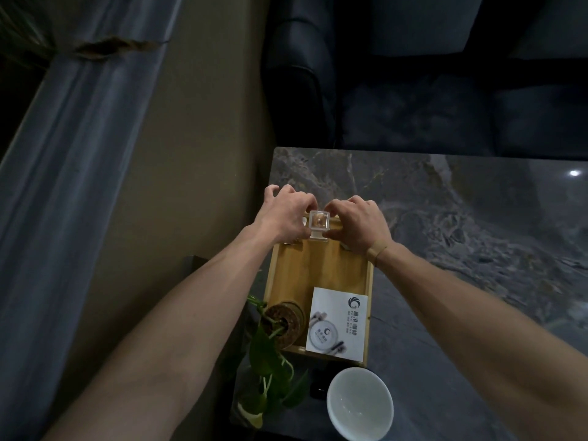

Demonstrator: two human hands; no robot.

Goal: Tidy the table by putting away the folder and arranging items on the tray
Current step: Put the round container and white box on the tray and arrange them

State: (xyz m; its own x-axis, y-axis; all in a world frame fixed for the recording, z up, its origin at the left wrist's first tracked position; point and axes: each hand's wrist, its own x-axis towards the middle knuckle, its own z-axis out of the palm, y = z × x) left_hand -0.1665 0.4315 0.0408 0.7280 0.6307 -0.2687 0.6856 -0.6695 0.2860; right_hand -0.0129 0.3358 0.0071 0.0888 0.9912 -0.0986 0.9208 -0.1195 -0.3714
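Observation:
A wooden tray [318, 268] lies at the left end of a dark marble table [445, 237]. At the tray's far edge stands a small clear square box [319, 225] on a clear base. My left hand [283, 214] grips its left side and my right hand [359, 222] grips its right side, fingers curled over it. A white printed card [337, 323] leans at the tray's near right corner. Beside it, at the near left, sits a round cork-topped jar [284, 324] with a green plant stem. No folder is visible.
A white bowl [359, 404] stands on the table near me, in front of the tray. Green leaves [267, 370] hang over the table's left edge. A small black object [318, 389] lies left of the bowl. A dark sofa [429, 74] sits beyond the table, a curtain [63, 170] at left.

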